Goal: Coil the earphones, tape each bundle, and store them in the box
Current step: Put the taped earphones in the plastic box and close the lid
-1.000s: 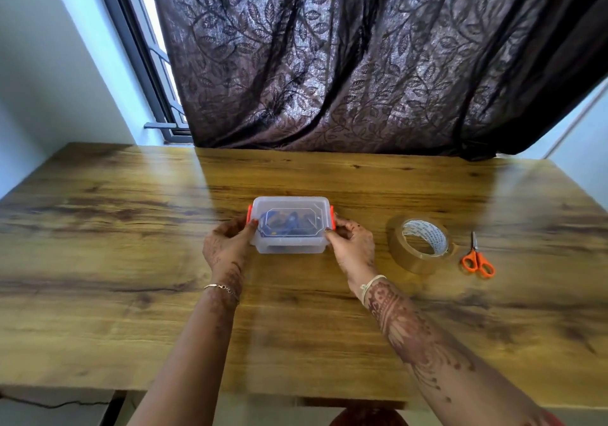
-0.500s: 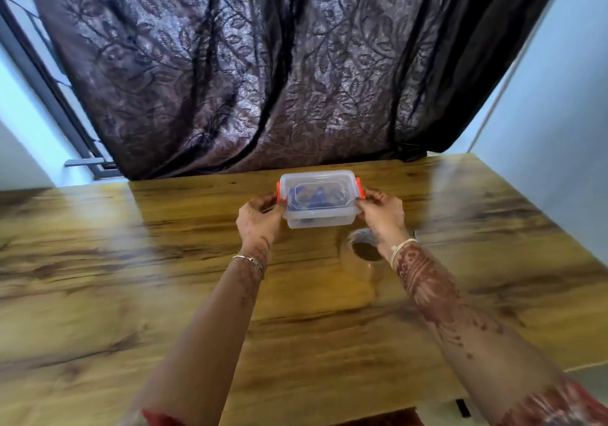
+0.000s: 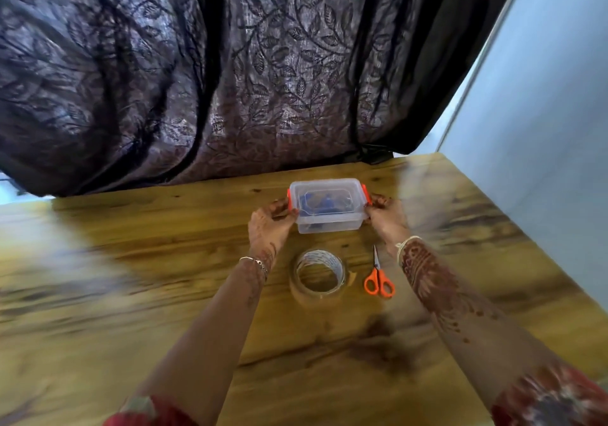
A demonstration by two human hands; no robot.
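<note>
Left hand (image 3: 269, 225) and right hand (image 3: 385, 217) grip the ends of the lidded box (image 3: 329, 226), tape roll (image 3: 317, 276) and scissors (image 3: 378, 281) lying just nearer me than it; the blurred blue inside is perhaps the earphones (image 3: 324, 202), so I judge unlatching comes next.

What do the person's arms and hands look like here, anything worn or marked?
Henna patterns on left hand and right hand, dense up the right forearm. Thin chain bracelet on the left wrist, pale band on the right. Red patterned sleeves at the elbows.
</note>
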